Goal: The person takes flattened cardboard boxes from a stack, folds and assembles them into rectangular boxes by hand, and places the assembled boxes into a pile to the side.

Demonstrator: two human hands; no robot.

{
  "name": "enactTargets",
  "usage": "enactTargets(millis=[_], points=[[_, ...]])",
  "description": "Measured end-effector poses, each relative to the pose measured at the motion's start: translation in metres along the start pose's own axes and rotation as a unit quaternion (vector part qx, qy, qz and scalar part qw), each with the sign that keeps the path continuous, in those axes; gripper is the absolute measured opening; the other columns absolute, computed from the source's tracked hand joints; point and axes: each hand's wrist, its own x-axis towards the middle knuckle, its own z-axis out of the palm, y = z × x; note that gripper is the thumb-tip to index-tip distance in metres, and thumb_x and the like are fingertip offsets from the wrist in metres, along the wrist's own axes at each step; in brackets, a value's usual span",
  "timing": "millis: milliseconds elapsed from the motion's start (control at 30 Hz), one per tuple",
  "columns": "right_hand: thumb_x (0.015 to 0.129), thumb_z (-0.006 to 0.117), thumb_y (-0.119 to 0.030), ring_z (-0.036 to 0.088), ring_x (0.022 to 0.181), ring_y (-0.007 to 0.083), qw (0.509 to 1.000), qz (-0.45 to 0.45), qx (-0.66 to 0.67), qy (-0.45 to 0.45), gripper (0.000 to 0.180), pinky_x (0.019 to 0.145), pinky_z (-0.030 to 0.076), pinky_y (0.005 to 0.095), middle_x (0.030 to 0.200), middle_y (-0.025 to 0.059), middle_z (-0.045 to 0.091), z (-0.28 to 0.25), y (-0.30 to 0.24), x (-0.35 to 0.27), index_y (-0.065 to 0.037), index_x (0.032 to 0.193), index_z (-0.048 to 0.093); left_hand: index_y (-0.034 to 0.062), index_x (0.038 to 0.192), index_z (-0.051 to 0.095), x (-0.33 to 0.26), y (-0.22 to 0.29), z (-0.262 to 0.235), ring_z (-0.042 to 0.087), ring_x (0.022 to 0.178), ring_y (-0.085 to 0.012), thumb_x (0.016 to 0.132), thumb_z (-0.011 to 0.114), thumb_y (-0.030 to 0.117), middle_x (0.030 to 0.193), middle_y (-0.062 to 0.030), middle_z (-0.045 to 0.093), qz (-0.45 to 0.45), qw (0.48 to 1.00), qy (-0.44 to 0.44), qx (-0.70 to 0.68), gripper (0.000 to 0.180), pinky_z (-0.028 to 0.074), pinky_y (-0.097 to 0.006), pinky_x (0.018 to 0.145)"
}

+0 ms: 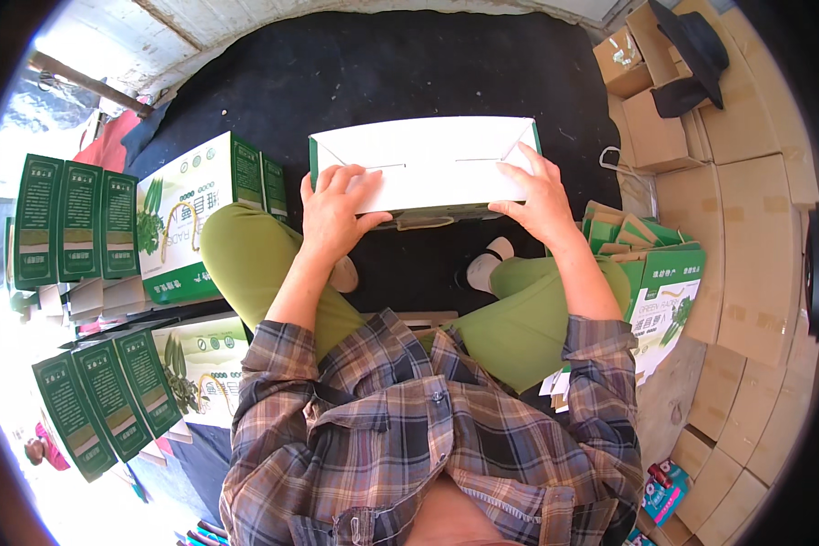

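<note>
In front of me, between my knees, is a carton [432, 150] with a white panel facing up and green sides. Its panel has slits and diagonal folds at the corners, and its flaps lie closed. My left hand [337, 202] holds the left part of the near edge, fingers bent on the white panel and thumb along the edge. On the right part, my right hand [539, 198] grips the same edge, fingertips near the corner fold and thumb toward the middle. A cord handle [423, 222] shows partly below the near edge.
Finished-looking green and white cartons [187, 218] with cord handles stand in rows at my left. Folded green and white cartons [664, 282] are stacked by my right knee. Brown cardboard boxes [755, 255] line the right side, with a black hat [692, 59] on top. Black sheeting [373, 64] covers the floor.
</note>
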Motion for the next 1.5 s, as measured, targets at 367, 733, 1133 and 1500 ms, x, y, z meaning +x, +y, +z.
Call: enactTargets(millis=[367, 733, 1133, 1500], points=[[0.097, 0.042, -0.048, 0.063, 0.09, 0.0203, 0.784, 0.411, 0.443, -0.143, 0.053, 0.081, 0.049, 0.0363, 0.102, 0.0099, 0.066, 0.038, 0.071, 0.019, -0.003, 0.109, 0.065, 0.0029, 0.122, 0.057, 0.0, -0.085, 0.058, 0.06, 0.095, -0.0203, 0.095, 0.048, 0.052, 0.106, -0.0082, 0.065, -0.555, 0.482, -0.044, -0.677, 0.057, 0.049, -0.034, 0.083], [0.093, 0.053, -0.048, 0.061, 0.091, 0.0172, 0.699, 0.255, 0.666, 0.048, 0.046, 0.079, 0.048, 0.0327, 0.1, 0.0069, 0.064, 0.005, 0.085, 0.009, -0.005, 0.106, 0.061, 0.0046, 0.132, 0.046, 0.001, -0.065, 0.02, 0.052, 0.114, -0.0201, 0.093, 0.051, 0.018, 0.122, -0.0102, 0.057, -0.28, 0.594, 0.09, -0.749, 0.042, 0.042, -0.035, 0.097], [0.089, 0.052, -0.017, 0.058, 0.108, 0.0217, 0.812, 0.334, 0.473, -0.072, 0.034, 0.081, 0.05, 0.0407, 0.116, 0.0098, 0.061, 0.041, 0.086, 0.006, -0.007, 0.121, 0.056, 0.0101, 0.123, 0.053, -0.006, -0.076, 0.064, 0.051, 0.111, -0.0235, 0.093, 0.049, 0.04, 0.124, -0.0069, 0.053, -0.477, 0.565, 0.032, -0.672, 0.042, 0.04, -0.051, 0.094], [0.09, 0.053, -0.024, 0.064, 0.091, 0.02, 0.843, 0.347, 0.368, -0.181, 0.034, 0.067, 0.052, 0.0343, 0.109, 0.0077, 0.064, 0.037, 0.082, 0.001, -0.009, 0.121, 0.056, 0.0118, 0.132, 0.051, -0.005, -0.089, 0.066, 0.055, 0.105, -0.0194, 0.091, 0.058, 0.043, 0.118, -0.008, 0.058, -0.451, 0.641, 0.035, -0.62, 0.052, 0.044, -0.036, 0.083]])
